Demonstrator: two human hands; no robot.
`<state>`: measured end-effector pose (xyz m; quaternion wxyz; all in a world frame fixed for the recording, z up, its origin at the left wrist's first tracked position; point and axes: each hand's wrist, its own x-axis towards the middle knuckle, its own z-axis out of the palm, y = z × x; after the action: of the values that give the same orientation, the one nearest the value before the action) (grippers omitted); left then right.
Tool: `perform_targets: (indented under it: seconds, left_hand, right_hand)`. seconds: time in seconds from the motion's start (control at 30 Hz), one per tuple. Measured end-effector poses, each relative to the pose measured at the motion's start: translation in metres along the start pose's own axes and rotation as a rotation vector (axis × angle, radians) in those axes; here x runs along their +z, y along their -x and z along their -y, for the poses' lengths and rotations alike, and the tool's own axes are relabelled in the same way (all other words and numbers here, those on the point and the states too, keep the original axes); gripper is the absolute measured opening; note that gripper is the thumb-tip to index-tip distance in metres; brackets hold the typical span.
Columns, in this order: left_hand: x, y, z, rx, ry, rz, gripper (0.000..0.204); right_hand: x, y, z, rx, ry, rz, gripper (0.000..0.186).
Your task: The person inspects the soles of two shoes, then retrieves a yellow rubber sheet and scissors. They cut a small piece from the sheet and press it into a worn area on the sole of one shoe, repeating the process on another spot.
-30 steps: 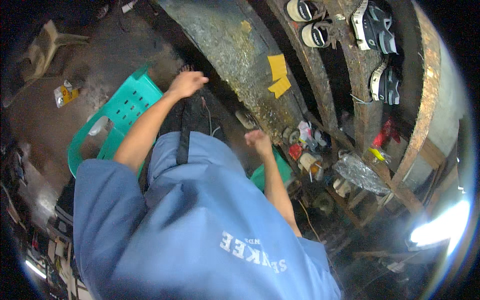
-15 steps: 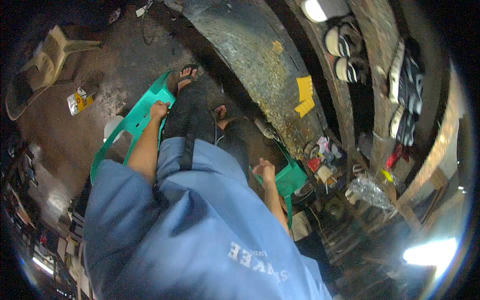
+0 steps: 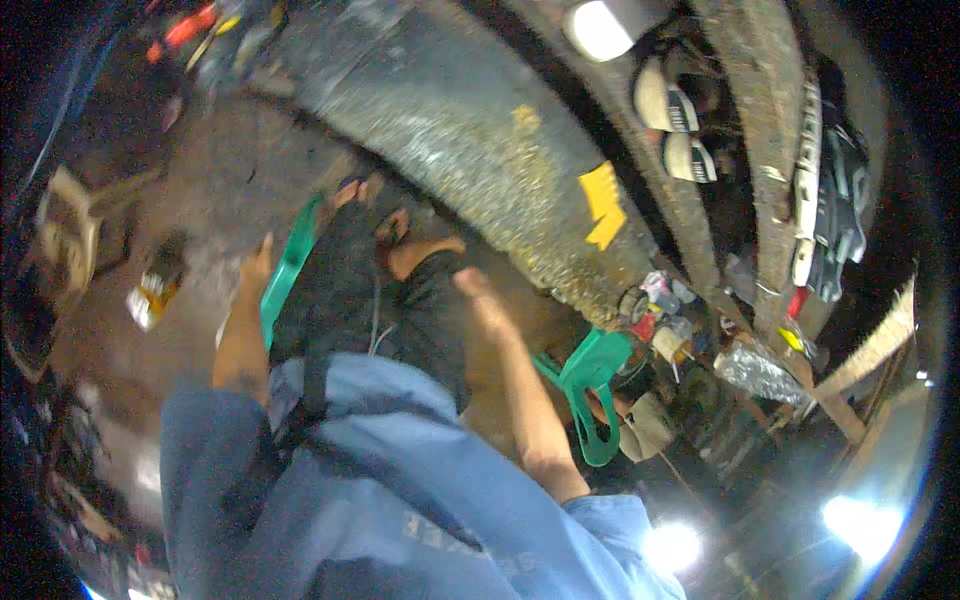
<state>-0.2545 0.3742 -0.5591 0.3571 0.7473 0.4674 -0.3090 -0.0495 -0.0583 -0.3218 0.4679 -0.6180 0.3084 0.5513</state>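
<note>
I sit in a green plastic chair whose left armrest (image 3: 290,265) shows beside my leg. My left hand (image 3: 257,265) is next to the outer side of this armrest, a finger stretched forward, holding nothing that I can see. My right hand (image 3: 478,287) reaches across to my right knee, over the dark trousers (image 3: 425,310); motion smears its fingers, and whether they grip the cloth cannot be told. The chair's right armrest (image 3: 597,362) stands apart from my right arm. My feet (image 3: 397,226) are on the floor ahead.
A long grey worktop (image 3: 430,130) with yellowish crumbs runs along the front right, bearing yellow cut pieces (image 3: 602,205). Shoes (image 3: 685,157) stand on wooden shelves (image 3: 765,150) farther right. A beige plastic chair (image 3: 75,225) and a yellow-and-white packet (image 3: 150,303) are at left.
My left hand has come off the left armrest to its outer side. My right hand has moved from the right armrest to my knee. The view has turned, and my right leg is raised or shifted.
</note>
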Motion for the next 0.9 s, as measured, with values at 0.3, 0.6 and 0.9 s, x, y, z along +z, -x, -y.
perform_targets:
  seconds: [0.3,0.6,0.9]
  left_hand:
    - [0.104,-0.092,0.088,0.033,0.101,0.190,0.053]
    - [0.079,-0.128,0.103,0.050,-0.013,0.197,0.050]
    - [0.065,-0.145,0.139,0.130,-0.238,0.309,0.048]
  right_hand:
    - [0.026,-0.135,-0.006,0.038,0.849,-0.523,0.131]
    - [0.002,-0.187,-0.003,0.007,0.691,-0.809,0.102]
    - [0.042,-0.145,-0.019,-0.799,0.872,-0.539,0.083]
